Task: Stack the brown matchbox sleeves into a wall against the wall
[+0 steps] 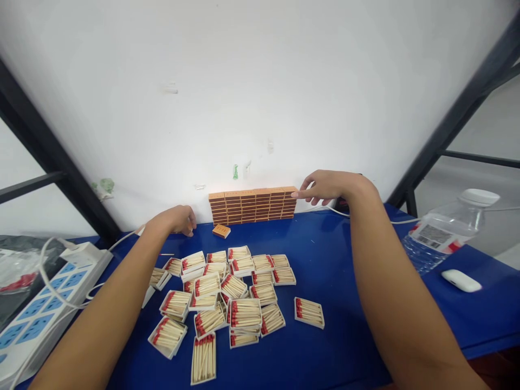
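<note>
A low wall of stacked orange-brown matchboxes (252,207) stands against the white wall at the back of the table. The fingers of my right hand (323,185) are stretched out and apart, with the fingertips at the top right end of the stack. My left hand (181,219) hangs low to the left of the stack, apart from it. Its fingers are bent loosely downward; its thumb side is hidden. One loose matchbox (221,231) lies in front of the stack's left end. Nearer me, several white matchbox trays (245,312) full of red-tipped matches lie in an overlapping heap.
A single match tray (309,312) lies right of the heap on the blue table (325,352). At left is a white power strip (49,303) with cables. A plastic bottle (444,233) and a white earbud case (461,280) are at right. Dark metal posts (60,146) flank the wall.
</note>
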`<move>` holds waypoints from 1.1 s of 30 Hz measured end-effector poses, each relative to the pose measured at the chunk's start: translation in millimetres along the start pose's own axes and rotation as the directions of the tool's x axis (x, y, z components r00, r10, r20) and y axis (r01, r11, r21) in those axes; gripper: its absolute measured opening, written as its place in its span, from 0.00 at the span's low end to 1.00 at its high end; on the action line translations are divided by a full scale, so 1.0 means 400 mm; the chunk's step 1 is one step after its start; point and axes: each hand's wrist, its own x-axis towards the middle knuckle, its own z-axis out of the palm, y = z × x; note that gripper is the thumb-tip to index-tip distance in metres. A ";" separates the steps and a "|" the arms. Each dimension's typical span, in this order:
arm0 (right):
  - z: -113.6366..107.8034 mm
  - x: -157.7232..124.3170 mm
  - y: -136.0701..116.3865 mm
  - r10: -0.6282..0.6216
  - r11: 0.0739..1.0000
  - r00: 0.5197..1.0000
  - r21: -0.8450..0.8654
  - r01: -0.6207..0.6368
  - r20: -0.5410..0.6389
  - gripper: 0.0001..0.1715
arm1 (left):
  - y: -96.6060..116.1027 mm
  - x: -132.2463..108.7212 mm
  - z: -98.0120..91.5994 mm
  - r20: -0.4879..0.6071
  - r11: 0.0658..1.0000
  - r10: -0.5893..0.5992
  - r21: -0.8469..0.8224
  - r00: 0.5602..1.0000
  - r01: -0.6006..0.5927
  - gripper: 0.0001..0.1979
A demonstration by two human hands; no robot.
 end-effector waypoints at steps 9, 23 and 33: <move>0.004 0.010 0.005 -0.038 0.999 0.999 0.032 0.037 0.029 0.31 | 0.129 -0.032 0.009 -0.048 0.890 0.415 -0.188 0.909 -0.416 0.17; 0.000 0.004 0.007 -0.051 0.998 0.998 -0.021 0.052 0.038 0.35 | 0.154 -0.027 0.022 0.027 0.946 0.323 -0.043 0.946 -0.321 0.24; 0.001 0.008 0.009 -0.053 0.999 0.997 -0.008 0.053 0.055 0.34 | 0.079 -0.047 -0.009 0.060 0.999 0.042 -0.027 0.997 -0.040 0.19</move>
